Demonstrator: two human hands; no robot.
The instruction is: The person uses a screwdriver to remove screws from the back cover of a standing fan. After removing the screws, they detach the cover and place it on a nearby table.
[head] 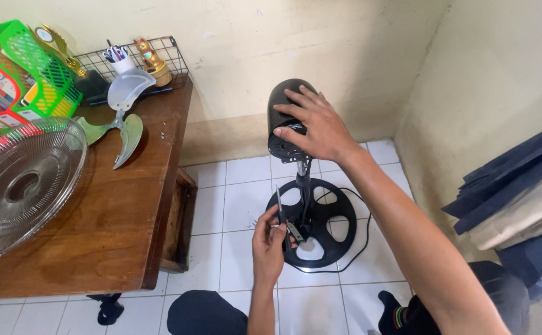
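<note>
A black fan motor housing (281, 102) stands on a short pole above a round black spoked base (330, 232) on the white tiled floor. My right hand (313, 124) lies over the front of the motor housing and grips it. My left hand (268, 245) is lower, near the base, and holds a thin screwdriver (279, 208) upright with a small dark part at the fingers. A black cord (361, 245) loops around the base.
A wooden table (128, 205) at the left carries a clear fan grille (22, 183), a translucent fan blade (119, 127), a green basket (38, 68), a wire rack (171, 53) and small screws (162, 133). Folded cloth (519, 198) hangs at the right. My knees are at the bottom.
</note>
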